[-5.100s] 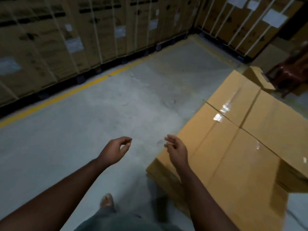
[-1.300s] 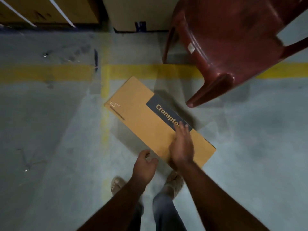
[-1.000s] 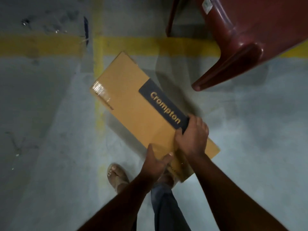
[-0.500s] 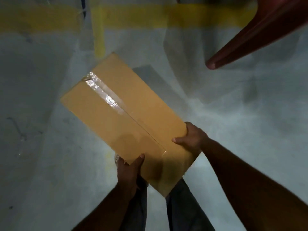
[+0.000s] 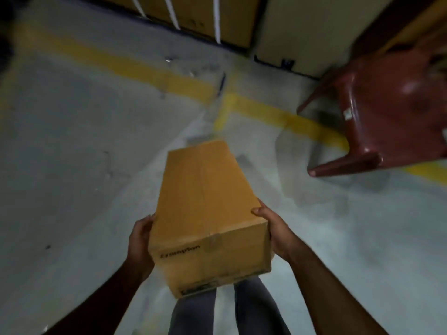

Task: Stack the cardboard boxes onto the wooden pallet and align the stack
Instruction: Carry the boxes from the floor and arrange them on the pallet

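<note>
- We start at our fingers: the left hand (image 5: 140, 240) curls against the left long side of the cardboard box (image 5: 205, 206), thumb at the top edge; the right hand (image 5: 273, 228) grips the right side, thumb hooked over the top edge and fingers wrapped under, out of sight.
- Both hands hold the box near its near end, clear of the floor (image 5: 72, 146), its length running away from us and its near end face turned up toward us.
- Compared with half a second ago, the box has swung round: then it lay diagonally across our view with a taped seam on top, our hands at its near corner; now it points straight ahead and the hands sit on opposite sides.
- About a second ago the box lay on the floor with a dark label upward; that label no longer shows.
- The red plastic chair (image 5: 377, 112), cut by the top edge half a second ago, now shows more of its body at the right, beside the yellow floor line (image 5: 271, 112).
- Strapped cartons (image 5: 193, 15) stand along the floor's far edge.
- The frame is motion-blurred: print on the box's near face is unreadable, and a patch of tape there is faint.
- The box hides our lower body except the trouser legs (image 5: 222, 310); the chair is cut off at the right edge.
</note>
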`<state>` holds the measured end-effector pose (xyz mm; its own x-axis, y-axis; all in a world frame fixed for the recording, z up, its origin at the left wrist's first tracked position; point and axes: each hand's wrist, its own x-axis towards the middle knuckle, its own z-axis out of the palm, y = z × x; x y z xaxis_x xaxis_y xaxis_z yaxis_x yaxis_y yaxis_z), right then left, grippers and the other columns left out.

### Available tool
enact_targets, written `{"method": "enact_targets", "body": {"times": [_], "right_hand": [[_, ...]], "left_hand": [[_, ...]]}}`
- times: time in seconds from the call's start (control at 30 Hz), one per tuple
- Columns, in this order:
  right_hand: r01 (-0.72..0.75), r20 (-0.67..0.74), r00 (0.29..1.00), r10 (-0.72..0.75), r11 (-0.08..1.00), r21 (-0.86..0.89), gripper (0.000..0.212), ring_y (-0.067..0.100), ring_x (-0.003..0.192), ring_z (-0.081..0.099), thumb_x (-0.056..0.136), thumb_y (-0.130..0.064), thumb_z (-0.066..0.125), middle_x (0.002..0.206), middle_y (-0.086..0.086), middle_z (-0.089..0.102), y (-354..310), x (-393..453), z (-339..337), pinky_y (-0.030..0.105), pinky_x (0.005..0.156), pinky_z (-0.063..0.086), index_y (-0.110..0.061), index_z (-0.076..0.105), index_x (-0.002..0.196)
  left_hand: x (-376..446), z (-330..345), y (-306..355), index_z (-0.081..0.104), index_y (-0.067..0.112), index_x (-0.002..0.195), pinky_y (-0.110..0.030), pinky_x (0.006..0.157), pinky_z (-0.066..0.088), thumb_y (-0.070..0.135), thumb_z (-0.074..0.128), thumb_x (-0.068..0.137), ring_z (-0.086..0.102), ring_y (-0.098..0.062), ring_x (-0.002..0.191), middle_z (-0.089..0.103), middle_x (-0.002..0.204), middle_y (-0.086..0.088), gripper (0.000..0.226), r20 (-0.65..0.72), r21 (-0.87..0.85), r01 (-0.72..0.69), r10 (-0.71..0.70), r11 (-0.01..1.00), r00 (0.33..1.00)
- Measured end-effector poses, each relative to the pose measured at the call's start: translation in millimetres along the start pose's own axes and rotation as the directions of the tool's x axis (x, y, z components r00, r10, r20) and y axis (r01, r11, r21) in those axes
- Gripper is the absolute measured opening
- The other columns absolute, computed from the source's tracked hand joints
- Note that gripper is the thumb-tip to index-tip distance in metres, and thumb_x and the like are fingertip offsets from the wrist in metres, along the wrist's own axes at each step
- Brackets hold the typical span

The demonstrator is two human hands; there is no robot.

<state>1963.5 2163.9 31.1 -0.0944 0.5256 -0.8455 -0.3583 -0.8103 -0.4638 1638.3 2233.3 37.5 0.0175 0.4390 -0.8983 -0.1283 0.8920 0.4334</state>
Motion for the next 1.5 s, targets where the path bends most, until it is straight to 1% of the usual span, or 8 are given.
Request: {"method": "enact_targets", "body": {"times": [0.2,0.33,0.5,0.77,0.9,1.0,1.17,1.5], "right_hand": [[0.111,0.09,0.991,-0.1,0.985,-0.13,0.072,0.028,0.123,0.068,0.085,-0.084,0.054,0.134,0.009,0.071,-69,-117,99,0.043,0.095,0.059,-0.034,0.067,0.135],[0.248,0.218,0.961,-0.17,0.876,-0.412,0.096,0.013,0.12,0.069,0.065,-0.084,0.077,0.137,-0.007,0.068,-91,-164,152,0.038,0.097,0.056,-0.043,0.049,0.147],[0.318,0.341,0.927,-0.156,0.808,-0.496,0.092,0.014,0.106,0.075,0.052,-0.085,0.082,0.12,-0.01,0.076,-92,-211,228,0.041,0.086,0.062,-0.047,0.061,0.133],[0.429,0.491,0.867,-0.083,0.625,-0.652,0.088,0.016,0.099,0.077,0.044,-0.088,0.081,0.113,-0.01,0.078,-59,-252,365,0.041,0.083,0.061,-0.047,0.069,0.121],[0.567,0.584,0.809,-0.071,0.358,-0.741,0.086,0.012,0.093,0.075,0.051,-0.091,0.071,0.103,-0.013,0.078,-28,-266,443,0.029,0.07,0.055,-0.038,0.073,0.119],[0.634,0.643,0.765,-0.042,0.225,-0.74,0.052,0.011,0.095,0.07,0.071,-0.079,0.07,0.107,-0.011,0.074,10,-270,508,0.032,0.077,0.055,-0.037,0.072,0.102],[0.683,0.691,0.722,-0.026,0.179,-0.708,0.055,0.019,0.114,0.064,0.092,-0.067,0.062,0.119,-0.009,0.069,96,-275,622,0.045,0.108,0.049,-0.028,0.068,0.13],[0.706,0.728,0.682,0.066,0.203,-0.679,0.057,0.019,0.11,0.064,0.075,-0.065,0.062,0.113,-0.011,0.07,253,-319,819,0.043,0.097,0.05,-0.028,0.072,0.118]], "left_hand": [[-150,-36,46,0.073,0.006,0.123,-0.048,0.082,0.061,0.08,0.039,0.09,0.072,-0.041,0.102,0.072,0.113,-0.029,0.087,0.033,-0.164,-0.131,0.138,0.978,0.99],[-232,-76,44,0.078,0.013,0.115,-0.045,0.074,0.063,0.081,0.042,0.086,0.076,-0.037,0.094,0.075,0.108,-0.025,0.082,-0.098,-0.267,-0.341,0.326,0.902,0.94],[-320,-114,10,0.068,0.006,0.126,-0.06,0.105,0.046,0.065,0.061,0.081,0.065,-0.04,0.104,0.069,0.118,-0.029,0.074,-0.337,-0.256,-0.51,0.419,0.821,0.843],[-404,-189,-66,0.074,0.025,0.079,-0.04,0.078,0.049,0.065,0.059,0.073,0.067,-0.025,0.073,0.071,0.081,-0.007,0.043,-0.586,-0.419,-0.611,0.314,0.672,0.747],[-416,-238,-111,0.074,0.028,0.07,-0.032,0.065,0.051,0.057,0.053,0.079,0.067,-0.019,0.062,0.071,0.072,-0.001,0.036,-0.678,-0.501,-0.679,0.243,0.537,0.693],[-423,-286,-140,0.072,0.027,0.076,-0.034,0.067,0.051,0.058,0.051,0.081,0.067,-0.02,0.066,0.07,0.075,-0.004,0.037,-0.71,-0.524,-0.709,0.217,0.472,0.67],[-439,-385,-180,0.077,0.026,0.08,-0.032,0.065,0.056,0.055,0.053,0.083,0.07,-0.024,0.069,0.073,0.08,-0.007,0.039,-0.745,-0.571,-0.738,0.15,0.36,0.65],[-515,-577,-241,0.079,0.027,0.088,-0.04,0.077,0.055,0.054,0.07,0.065,0.072,-0.026,0.077,0.075,0.087,-0.007,0.036,-0.831,-0.546,-0.817,-0.001,0.186,0.556]]}}
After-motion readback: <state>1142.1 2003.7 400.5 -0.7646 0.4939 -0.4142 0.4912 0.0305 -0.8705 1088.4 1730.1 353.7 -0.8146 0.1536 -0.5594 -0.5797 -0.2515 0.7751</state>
